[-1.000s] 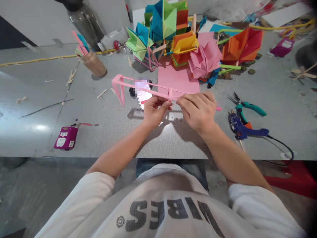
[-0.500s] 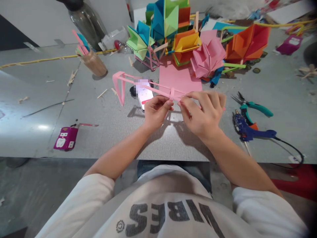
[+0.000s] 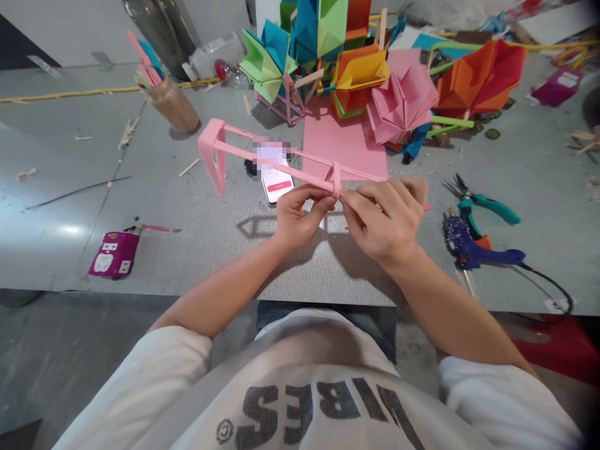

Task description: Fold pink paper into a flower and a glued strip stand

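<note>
Between both hands, above the table, is a long pink stick frame with a triangular end at the left and a crosspiece near my fingers. My left hand pinches it at the crosspiece with thumb and forefinger. Just to the right, my right hand is closed on the same frame, its fingertips close to the left hand's. The frame's right end is mostly hidden behind my right hand; a bit of pink shows past the knuckles. A lit phone lies under the frame, and a pink paper sheet behind it.
Pliers and a blue glue gun with its cord lie at the right. Folded paper flowers crowd the back. A purple box sits at the left front, a cup of pink sticks behind it.
My view has shifted slightly. The frame's left end has moved left and a little up in the picture, and the crosspiece now sits nearer my right fingertips. Both hands keep their hold.
</note>
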`<action>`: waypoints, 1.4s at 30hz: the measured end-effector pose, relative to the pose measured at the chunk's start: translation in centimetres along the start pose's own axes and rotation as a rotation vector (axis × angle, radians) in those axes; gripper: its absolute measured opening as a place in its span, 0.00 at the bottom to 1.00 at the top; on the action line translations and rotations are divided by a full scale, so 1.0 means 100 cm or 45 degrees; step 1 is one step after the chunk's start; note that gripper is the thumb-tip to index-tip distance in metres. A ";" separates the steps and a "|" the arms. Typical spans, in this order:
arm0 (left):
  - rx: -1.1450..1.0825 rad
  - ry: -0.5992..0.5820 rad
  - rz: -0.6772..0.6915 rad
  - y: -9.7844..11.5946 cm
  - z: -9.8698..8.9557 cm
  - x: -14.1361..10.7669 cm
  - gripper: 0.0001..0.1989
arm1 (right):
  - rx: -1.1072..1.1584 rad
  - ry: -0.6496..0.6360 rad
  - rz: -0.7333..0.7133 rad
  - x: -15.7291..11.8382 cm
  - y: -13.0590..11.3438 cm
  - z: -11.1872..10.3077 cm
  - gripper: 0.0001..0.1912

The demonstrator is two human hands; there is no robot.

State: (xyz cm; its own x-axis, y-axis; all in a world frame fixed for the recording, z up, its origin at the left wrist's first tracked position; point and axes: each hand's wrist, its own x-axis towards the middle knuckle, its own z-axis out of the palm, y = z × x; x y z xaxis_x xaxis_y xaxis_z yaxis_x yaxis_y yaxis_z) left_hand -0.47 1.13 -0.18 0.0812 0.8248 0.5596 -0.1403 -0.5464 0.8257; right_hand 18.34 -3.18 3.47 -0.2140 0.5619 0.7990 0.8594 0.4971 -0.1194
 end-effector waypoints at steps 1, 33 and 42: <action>0.032 -0.011 0.018 0.000 -0.001 0.000 0.14 | 0.005 -0.019 -0.008 0.001 0.001 -0.001 0.08; 0.539 -0.132 0.350 0.000 -0.010 -0.005 0.08 | 0.157 -0.111 0.006 -0.005 0.007 0.008 0.13; 0.822 -0.196 0.665 0.000 -0.013 -0.005 0.10 | 0.191 0.018 -0.079 -0.006 0.005 0.007 0.07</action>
State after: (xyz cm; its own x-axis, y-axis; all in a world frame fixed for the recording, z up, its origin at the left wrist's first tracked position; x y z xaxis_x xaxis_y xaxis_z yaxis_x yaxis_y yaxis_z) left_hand -1.77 0.90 -0.57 0.3027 0.4394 0.8457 0.3906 -0.8666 0.3105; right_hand 18.63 -2.79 2.57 -0.2566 0.5183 0.8158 0.7658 0.6240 -0.1555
